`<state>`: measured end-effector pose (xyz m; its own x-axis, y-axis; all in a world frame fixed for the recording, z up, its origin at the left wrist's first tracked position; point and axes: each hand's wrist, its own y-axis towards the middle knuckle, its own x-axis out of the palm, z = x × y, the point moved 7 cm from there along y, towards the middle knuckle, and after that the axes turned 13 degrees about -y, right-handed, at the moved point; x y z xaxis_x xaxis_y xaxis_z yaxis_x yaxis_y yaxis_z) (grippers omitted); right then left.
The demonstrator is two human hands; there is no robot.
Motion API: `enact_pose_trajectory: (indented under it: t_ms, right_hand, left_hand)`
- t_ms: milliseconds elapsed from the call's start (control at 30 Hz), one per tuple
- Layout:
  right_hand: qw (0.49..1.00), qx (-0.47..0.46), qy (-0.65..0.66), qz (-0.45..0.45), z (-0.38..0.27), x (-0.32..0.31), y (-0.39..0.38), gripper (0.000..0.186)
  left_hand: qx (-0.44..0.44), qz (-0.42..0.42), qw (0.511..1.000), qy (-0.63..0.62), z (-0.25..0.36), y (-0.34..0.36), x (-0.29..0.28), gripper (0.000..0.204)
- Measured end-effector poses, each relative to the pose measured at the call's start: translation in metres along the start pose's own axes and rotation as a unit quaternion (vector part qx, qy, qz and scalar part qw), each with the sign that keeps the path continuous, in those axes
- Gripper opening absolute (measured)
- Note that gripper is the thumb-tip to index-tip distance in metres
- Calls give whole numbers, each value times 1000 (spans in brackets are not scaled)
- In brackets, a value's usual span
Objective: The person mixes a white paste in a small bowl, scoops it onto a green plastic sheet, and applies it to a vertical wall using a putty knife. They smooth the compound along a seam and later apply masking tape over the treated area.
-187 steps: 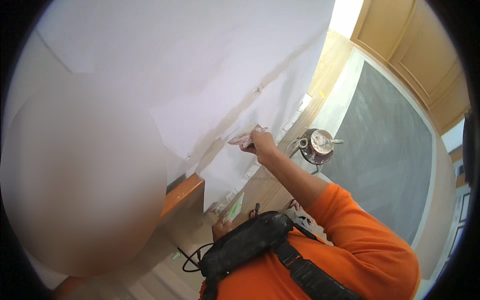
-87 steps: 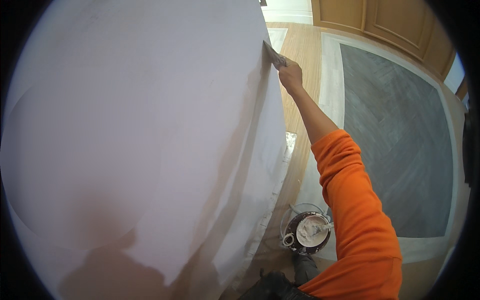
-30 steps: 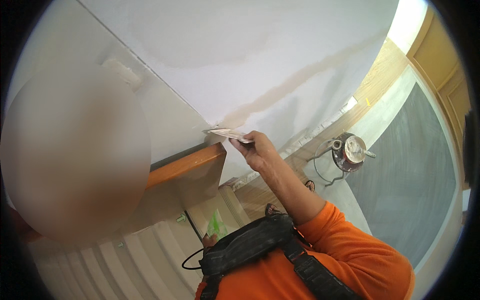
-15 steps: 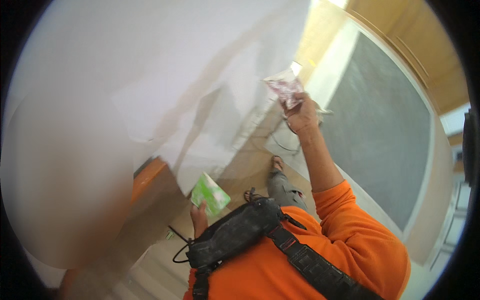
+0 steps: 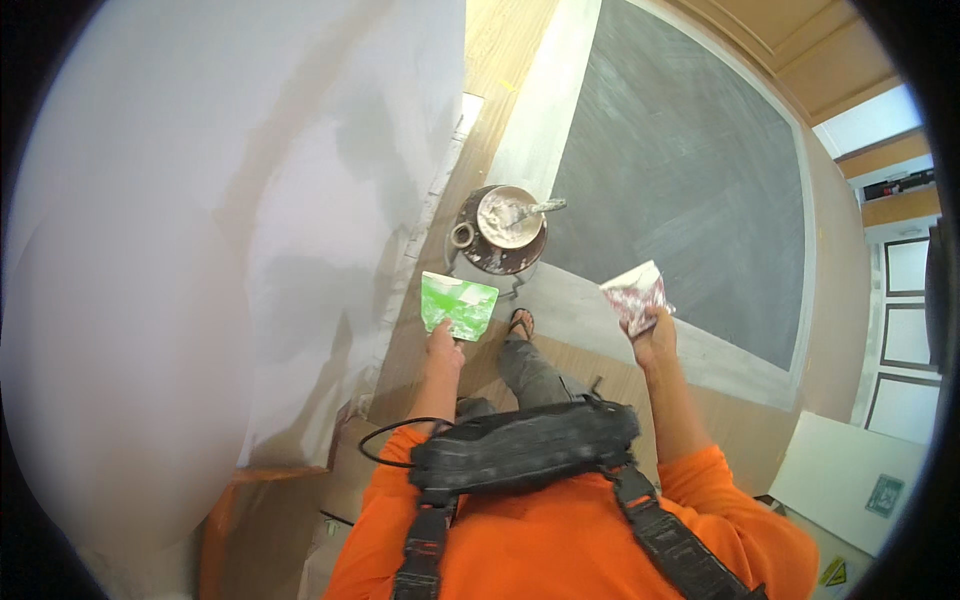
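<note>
My left hand [image 5: 443, 347] is closed on a green putty spreader [image 5: 460, 307], whose wide blade is smeared with white paste. Out to the right, my right hand [image 5: 656, 342] grips a second spreader, a reddish one [image 5: 636, 297] largely coated in white paste. Neither blade touches the wall or the other blade. Beyond my left hand stands a pale tub [image 5: 529, 241] of whitish paste, with a smeared tool [image 5: 543, 207] leaning over its rim. Beneath the tub is a dark, splattered round base [image 5: 500, 263].
A white wall [image 5: 310, 200] with damp-looking patches rises along the left. On the right lies a large dark grey panel [image 5: 690, 190] with a pale border. An orange-brown wooden edge [image 5: 285, 474] shows at lower left. My sandalled foot [image 5: 521, 322] is on the wood-look floor.
My view has swung, bringing the paste tub clearly into sight. My right hand has come down from its raised place near the wall. Both hands still hold their spreaders.
</note>
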<state>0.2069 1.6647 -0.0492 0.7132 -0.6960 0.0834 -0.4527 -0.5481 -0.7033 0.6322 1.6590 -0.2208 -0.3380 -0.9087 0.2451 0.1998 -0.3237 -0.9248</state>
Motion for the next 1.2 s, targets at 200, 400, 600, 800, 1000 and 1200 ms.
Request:
enact_pose_trajectory:
  t_ms: [200,400,600,800,1000,1200]
  right_hand:
    - [995,-13,-97,3,-5,-21,41,47]
    - [992,32,-125,-6,-14,-13,63,48]
    - [990,96,-80,-69,16,39,75,44]
    - [976,179,-114,-49,75,82,77,27]
    - [965,207,-152,-46,126,130,81,28]
    - [957,208,-158,-129,116,191,84,19]
  left_hand:
    - [-80,-22,984,-159,-130,111,49,48]
    - [-136,18,983,-123,-156,125,63,52]
    - [-144,-37,989,-10,-132,130,47,61]
    - [-7,-121,976,181,-92,58,66,44]
    - [136,-213,841,479,-68,-6,83,35]
    - [144,-291,726,607,-68,-14,74,41]
